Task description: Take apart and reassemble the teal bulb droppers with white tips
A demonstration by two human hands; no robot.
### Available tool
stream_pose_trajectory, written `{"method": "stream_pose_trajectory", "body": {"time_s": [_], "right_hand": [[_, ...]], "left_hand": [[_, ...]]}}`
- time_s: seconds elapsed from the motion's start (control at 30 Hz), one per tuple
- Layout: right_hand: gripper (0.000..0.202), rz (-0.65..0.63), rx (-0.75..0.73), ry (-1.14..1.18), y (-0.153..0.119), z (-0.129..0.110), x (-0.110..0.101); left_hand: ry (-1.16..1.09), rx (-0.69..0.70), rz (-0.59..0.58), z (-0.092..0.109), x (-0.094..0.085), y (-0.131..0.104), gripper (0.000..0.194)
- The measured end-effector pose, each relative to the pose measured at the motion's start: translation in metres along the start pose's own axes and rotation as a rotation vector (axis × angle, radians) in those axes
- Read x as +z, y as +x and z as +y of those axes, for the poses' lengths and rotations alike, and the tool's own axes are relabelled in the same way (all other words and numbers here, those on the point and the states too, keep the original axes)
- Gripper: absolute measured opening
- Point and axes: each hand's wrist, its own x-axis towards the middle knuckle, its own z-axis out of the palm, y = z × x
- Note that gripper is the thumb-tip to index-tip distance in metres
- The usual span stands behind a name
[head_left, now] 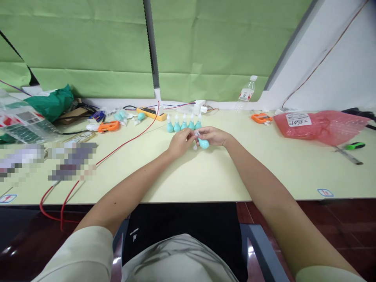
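Observation:
A turquoise squeeze bulb [203, 144] with a clear, narrow end lies in my right hand [215, 136], its round belly tipped toward me. My left hand [179, 143] meets it from the other side, its fingers pinched together at the clear end; exactly what the fingertips grip is partly hidden. Just under the fingers shows a small white tip [195, 147], and I cannot tell whether it hangs or rests on the table. Right behind my hands, several like bulbs [176, 126] with white pointed nozzles stand upright in a row.
On the pale table [190, 180] a yellow multimeter [152, 114] and bagged turquoise bulbs [121, 116] lie back left. Orange cutters [109, 126] and a red cable [129, 140] are left. At right are a bottle [246, 94], more orange cutters [261, 118], and a red bag [320, 124].

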Motion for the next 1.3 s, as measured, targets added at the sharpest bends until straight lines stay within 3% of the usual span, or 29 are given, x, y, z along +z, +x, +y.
{"method": "stream_pose_trajectory", "body": {"time_s": [0.13,0.27,0.7,1.1,1.3], "right_hand": [[0.039,0.031,0.013,-0.001,-0.001,-0.002,0.003],[0.039,0.062,0.015,-0.013,-0.002,-0.003,0.003],[0.036,0.107,-0.058,0.073,0.009,-0.002,0.013],[0.041,0.11,-0.063,0.056,0.01,-0.003,0.017],[0.042,0.079,-0.032,0.035,0.008,-0.006,0.018]], "left_hand": [[-0.122,-0.075,0.004,-0.001,0.0,0.002,0.008],[-0.141,-0.061,-0.022,-0.003,-0.002,0.003,0.013],[0.237,0.094,0.171,0.001,-0.003,-0.001,0.012],[0.371,0.172,0.138,-0.004,-0.006,0.002,0.015],[0.319,0.212,0.075,-0.009,-0.009,0.005,0.009]]}}
